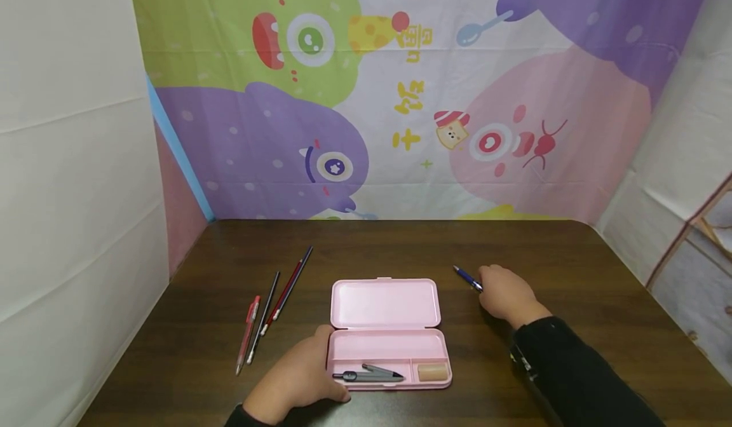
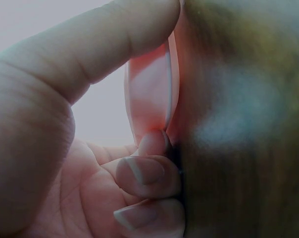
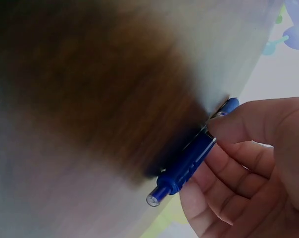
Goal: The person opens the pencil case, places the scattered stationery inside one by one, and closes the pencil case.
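A pink pencil case point(image 1: 372, 344) lies unfolded on the table, its lid point(image 1: 385, 303) laid back. My left hand point(image 1: 303, 370) grips its left end, thumb along the near side and fingers curled at the table in the left wrist view. A grey drawing compass point(image 1: 372, 376) lies in the case's long near compartment. The small near right compartment holds a tan eraser point(image 1: 433, 372). To the right of the case, my right hand point(image 1: 506, 293) pinches a blue click pen point(image 3: 189, 161) between thumb and fingers, low over the table; whether the pen touches it I cannot tell.
On the left of the brown table point(image 1: 400, 249) lie a red pen point(image 1: 248, 335), a dark pencil point(image 1: 264, 318), a red pencil point(image 1: 281, 297) and another dark pencil point(image 1: 293, 283). A cartoon-printed cloth point(image 1: 394, 179) hangs behind the far edge.
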Motion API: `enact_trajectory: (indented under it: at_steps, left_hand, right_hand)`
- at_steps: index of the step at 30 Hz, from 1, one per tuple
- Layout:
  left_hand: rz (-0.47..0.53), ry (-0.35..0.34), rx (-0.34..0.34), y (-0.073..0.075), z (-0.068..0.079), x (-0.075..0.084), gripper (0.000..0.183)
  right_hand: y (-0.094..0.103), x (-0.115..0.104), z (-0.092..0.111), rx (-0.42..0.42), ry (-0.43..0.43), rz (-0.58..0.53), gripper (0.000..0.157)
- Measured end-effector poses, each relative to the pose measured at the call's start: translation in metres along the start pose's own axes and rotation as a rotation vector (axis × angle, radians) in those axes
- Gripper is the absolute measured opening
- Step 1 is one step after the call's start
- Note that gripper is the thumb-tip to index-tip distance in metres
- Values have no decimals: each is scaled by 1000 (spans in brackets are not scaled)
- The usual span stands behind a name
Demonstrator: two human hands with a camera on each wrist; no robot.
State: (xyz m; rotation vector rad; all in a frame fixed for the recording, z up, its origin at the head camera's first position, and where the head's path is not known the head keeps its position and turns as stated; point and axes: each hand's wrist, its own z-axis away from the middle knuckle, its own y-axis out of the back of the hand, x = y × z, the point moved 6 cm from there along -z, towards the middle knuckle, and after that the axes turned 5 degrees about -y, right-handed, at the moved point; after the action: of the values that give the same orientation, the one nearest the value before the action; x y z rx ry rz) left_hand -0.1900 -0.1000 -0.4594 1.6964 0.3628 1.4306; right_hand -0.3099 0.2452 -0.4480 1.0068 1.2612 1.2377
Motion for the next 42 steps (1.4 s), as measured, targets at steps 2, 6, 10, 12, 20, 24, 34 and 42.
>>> enact_trajectory:
  at_steps: [2,6,10,12,20,24,34,42]
  left_hand:
    - [2,7,-5,0,0,0,98]
    - [-4,6,-3,0,-1,0,98]
    - [-5,-7,5,1,-1,1,98]
    - [0,-9,7,1,-1,1,98]
    - [11,9,-10,0,-1,0,98]
    - [4,7,-11,0,-2,0,98]
    - [-11,-1,5,0,1,0,99]
    - [3,7,2,0,0,0,99]
  right_hand:
    - [0,-1,0,-3,5,-2,11]
    - [1,-1,-1,-18,-3,-7,13]
    - [2,-1,-2,-25,-8,-10,15]
    - [3,-1,-2,-26,-14,-11,13]
    - [2,0,-3,-43,-41,-36,15]
    - [1,0,-3,-47,-48,-64,15]
    - [7,-19,13,-17,-49,-225,16]
    - [13,-41,29,9,-52,-405,17]
